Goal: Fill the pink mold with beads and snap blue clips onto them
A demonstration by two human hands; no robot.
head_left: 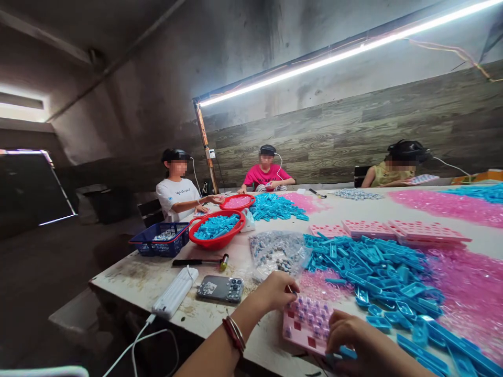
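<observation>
A pink tray [301,341] lies at the table's front edge, filled with rows of small clear pieces with bluish-purple centres; a few square slots show red. My left hand [277,291] is at its far left corner, fingers bent and pinched together over the pieces; whatever they hold is too small to name. Against the tray's right side rests my right hand [353,335], its fingers curled down. Its fingertips are partly hidden, and a blue plastic piece [348,352] shows just below them. Blue plastic parts [377,267] are heaped beyond the right hand.
Pink clear pieces [471,298] spread at right, before stacked pink trays [428,230]. A bag of small beads [275,251], a phone [220,289], a power strip [175,293], a hammer [200,262], a blue basket [157,243] and red basins [214,243] stand leftward. Three people sit across.
</observation>
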